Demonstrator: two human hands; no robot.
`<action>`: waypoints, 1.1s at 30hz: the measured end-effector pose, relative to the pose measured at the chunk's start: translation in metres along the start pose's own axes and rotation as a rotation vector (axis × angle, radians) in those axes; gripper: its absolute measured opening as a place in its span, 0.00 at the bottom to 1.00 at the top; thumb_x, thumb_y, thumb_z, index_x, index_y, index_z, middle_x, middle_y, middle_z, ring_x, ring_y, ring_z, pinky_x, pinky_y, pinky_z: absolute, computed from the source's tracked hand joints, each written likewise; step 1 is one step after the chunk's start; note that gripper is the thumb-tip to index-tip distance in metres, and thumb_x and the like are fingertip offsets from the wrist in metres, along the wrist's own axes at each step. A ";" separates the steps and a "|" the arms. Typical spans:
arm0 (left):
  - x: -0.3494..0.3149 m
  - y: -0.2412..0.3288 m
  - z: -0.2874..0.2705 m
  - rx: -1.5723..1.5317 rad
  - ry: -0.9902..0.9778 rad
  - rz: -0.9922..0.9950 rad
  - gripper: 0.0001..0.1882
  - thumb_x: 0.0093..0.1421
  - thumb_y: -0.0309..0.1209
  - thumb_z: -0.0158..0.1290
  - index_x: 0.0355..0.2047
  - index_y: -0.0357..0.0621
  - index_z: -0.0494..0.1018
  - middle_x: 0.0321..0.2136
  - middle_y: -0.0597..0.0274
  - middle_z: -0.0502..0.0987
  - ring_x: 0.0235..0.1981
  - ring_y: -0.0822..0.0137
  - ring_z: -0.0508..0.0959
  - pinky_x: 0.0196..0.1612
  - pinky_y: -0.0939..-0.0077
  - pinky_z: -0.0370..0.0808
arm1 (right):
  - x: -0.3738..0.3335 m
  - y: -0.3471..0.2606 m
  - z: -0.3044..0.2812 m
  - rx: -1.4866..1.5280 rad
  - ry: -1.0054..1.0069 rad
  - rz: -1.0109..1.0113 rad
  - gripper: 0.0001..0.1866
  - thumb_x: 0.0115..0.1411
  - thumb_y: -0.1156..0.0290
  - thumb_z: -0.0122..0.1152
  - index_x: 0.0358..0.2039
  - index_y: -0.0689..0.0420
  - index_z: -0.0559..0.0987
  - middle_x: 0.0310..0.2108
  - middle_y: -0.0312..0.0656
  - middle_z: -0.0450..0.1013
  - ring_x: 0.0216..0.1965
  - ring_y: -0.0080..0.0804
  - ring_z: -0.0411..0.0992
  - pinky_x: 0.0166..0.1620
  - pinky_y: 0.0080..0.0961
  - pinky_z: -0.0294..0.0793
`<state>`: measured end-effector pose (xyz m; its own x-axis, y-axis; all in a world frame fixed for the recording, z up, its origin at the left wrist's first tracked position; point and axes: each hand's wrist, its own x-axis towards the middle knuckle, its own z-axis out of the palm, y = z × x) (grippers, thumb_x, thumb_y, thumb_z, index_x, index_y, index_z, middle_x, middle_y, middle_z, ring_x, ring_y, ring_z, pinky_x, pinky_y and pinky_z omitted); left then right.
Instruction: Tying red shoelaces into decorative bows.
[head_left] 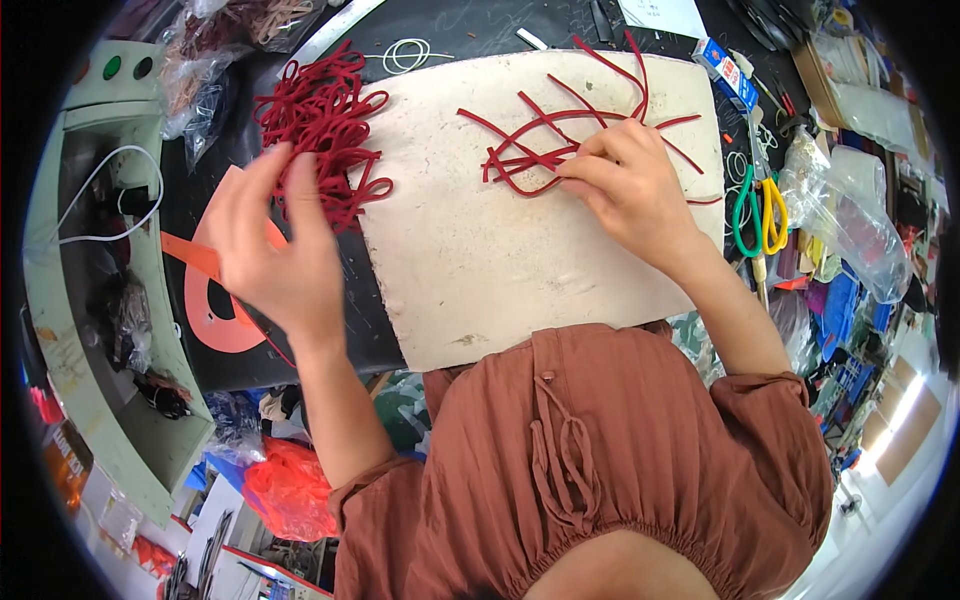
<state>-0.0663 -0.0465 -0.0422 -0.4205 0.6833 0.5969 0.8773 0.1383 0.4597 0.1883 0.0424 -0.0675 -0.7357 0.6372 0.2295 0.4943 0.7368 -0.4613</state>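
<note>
Two hands sorting dark red cut cord strips: right hand (pixel 625 180) pinches loose strips (pixel 560 140) laid on the off-white worn rectangular board (pixel 480 260). Left hand (pixel 275 245), fingers spread, touches the tangled red strip pile (pixel 320 120) at the board's left edge; next pick likely needs one strip teased free.
</note>
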 end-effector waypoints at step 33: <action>-0.002 0.056 0.026 -1.193 -0.529 -0.561 0.07 0.51 0.23 0.56 0.31 0.33 0.75 0.25 0.60 0.75 0.22 0.75 0.72 0.26 0.84 0.69 | 0.043 -0.027 -0.038 0.367 0.290 -0.084 0.09 0.41 0.80 0.63 0.26 0.58 0.78 0.22 0.37 0.70 0.21 0.27 0.69 0.22 0.20 0.67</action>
<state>-0.0102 -0.0217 -0.0351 -0.2738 0.9611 -0.0374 -0.2048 -0.0203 0.9786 0.1607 0.0581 -0.0128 -0.5806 0.6542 0.4847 0.2039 0.6932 -0.6913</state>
